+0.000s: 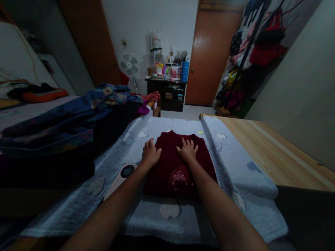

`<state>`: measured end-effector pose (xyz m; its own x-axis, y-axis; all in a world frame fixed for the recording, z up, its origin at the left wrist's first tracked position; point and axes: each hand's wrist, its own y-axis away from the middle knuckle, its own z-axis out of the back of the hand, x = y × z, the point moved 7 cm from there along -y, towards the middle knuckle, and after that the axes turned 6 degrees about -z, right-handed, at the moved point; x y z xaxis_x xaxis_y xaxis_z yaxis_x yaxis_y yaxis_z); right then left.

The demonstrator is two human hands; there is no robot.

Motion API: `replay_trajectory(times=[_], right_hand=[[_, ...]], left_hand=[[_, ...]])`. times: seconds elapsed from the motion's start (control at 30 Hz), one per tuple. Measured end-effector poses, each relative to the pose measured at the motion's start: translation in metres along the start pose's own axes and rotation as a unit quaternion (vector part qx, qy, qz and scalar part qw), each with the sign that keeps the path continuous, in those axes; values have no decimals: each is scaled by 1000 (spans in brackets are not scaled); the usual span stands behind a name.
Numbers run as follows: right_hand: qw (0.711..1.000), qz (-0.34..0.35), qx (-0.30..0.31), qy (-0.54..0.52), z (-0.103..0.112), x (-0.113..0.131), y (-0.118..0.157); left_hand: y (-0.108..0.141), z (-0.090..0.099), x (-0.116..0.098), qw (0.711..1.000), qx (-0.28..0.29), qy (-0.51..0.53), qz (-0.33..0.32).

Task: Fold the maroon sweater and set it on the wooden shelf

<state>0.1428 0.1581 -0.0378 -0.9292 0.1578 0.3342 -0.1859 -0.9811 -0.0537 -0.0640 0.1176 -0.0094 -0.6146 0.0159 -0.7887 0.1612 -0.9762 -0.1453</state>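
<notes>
A dark red garment point(167, 160), folded into a rough rectangle, lies in front of me on a light blue patterned cloth point(170, 211). Pink embroidery shows on its near half. My right hand point(187, 150) rests on the garment's upper middle, fingers spread. At its left edge is my left hand point(151, 153), fingers apart, partly over the cloth; whether it presses on the fabric I cannot tell. A pale pink phone point(121, 176) with a round black camera ring lies left of the garment, partly hidden by my left forearm.
Rumpled blue printed fabric point(86, 108) and dark clothes are heaped on the left. A bare wooden board point(277, 146) extends to the right. Farther back stand a white fan point(129, 65), a black cabinet point(171, 101) and a wooden door point(209, 59). Bags and clothes hang at right.
</notes>
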Motion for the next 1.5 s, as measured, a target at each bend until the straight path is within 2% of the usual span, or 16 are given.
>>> replay_trajectory(times=[0.07, 0.13, 0.23, 0.33, 0.43, 0.7, 0.9, 1.03, 1.2, 1.5], right_hand=[[1000, 1, -1, 4, 0, 0, 0], [1000, 3, -1, 9, 0, 0, 0], [1000, 6, 13, 18, -1, 0, -1], [999, 20, 26, 31, -3, -1, -1], [998, 43, 26, 30, -4, 0, -2], [990, 118, 57, -43, -6, -6, -21], [982, 153, 82, -70, -5, -15, -45], [980, 164, 86, -69, -2, -16, -60], [983, 163, 73, -48, -1, -15, -71], [992, 122, 19, 11, -1, -20, -79]], left_hand=[[-1, -7, -33, 981, 11, -164, -107], [-1, -29, -58, 957, 66, -237, -152], [-8, -65, -79, 952, 125, -249, -124], [-23, -88, -82, 971, 100, -212, -58], [-32, -102, -72, 978, 77, -190, -27], [-24, -111, -54, 968, 74, -225, -84], [-17, -121, -54, 942, 109, -286, -136], [-14, -125, -53, 936, 130, -292, -150], [-11, -129, -53, 928, 155, -299, -159], [-10, -129, -54, 930, 150, -303, -144]])
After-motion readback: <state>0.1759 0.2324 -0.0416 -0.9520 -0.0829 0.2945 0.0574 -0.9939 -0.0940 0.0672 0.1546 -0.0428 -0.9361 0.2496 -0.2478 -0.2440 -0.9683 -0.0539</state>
